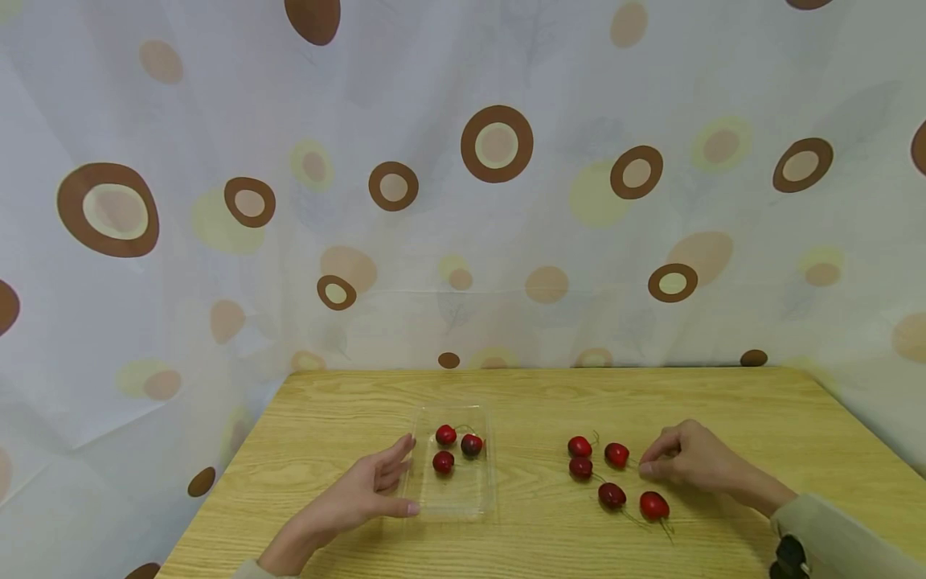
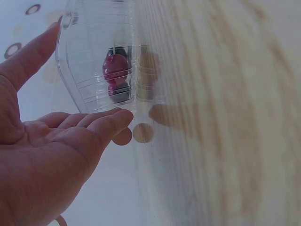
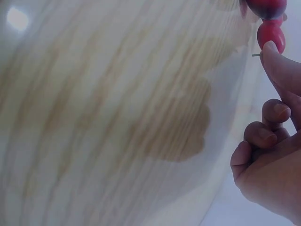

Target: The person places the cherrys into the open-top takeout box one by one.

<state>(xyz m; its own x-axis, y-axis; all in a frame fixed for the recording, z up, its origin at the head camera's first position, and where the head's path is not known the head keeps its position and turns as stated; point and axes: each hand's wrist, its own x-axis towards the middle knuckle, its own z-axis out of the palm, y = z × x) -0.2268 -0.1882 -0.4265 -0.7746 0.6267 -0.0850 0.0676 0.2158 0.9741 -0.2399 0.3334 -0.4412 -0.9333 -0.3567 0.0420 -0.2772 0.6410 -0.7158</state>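
A clear plastic box point(image 1: 450, 515) stands on the table with three dark red cherries inside, one of them a cherry point(image 1: 444, 462) near its middle. Beside its left wall is my left hand point(image 1: 354, 498), fingers extended and thumb at the near left corner. In the left wrist view the thumb touches or nearly touches the rim. My right hand point(image 1: 698, 462) pinches the stem of a red cherry point(image 1: 616, 455) between thumb and index finger, the other fingers curled. That cherry is at table level; whether it is lifted I cannot tell.
Several more cherries lie right of the box: one cherry point(image 1: 579, 447) and another cherry point(image 1: 580, 469) to the left, a darker cherry point(image 1: 612, 495) and a red cherry point(image 1: 654, 506) nearer me. The wooden table point(image 1: 535, 547) ends at a patterned curtain point(image 1: 434, 241).
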